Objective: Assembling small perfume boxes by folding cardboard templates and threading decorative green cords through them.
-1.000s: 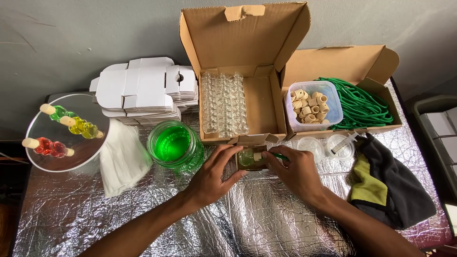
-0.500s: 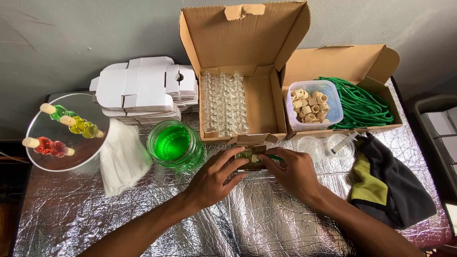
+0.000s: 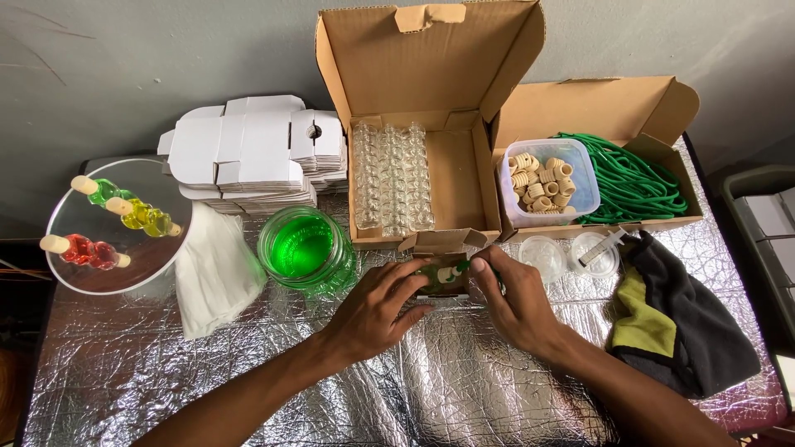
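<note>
The left hand (image 3: 377, 310) and right hand (image 3: 517, 302) are meeting over the foil-covered surface (image 3: 447, 389), their fingers closing together on a small bottle of green liquid with a pale stopper (image 3: 445, 274). Just left of the left hand, a jar of green liquid (image 3: 302, 248) is standing. Directly beyond the hands, an open cardboard box (image 3: 431, 124) is holding clear empty bottles (image 3: 393, 175). Beyond the right hand, a tub of stoppers (image 3: 542, 178) is sitting beside green cord (image 3: 638, 182).
</note>
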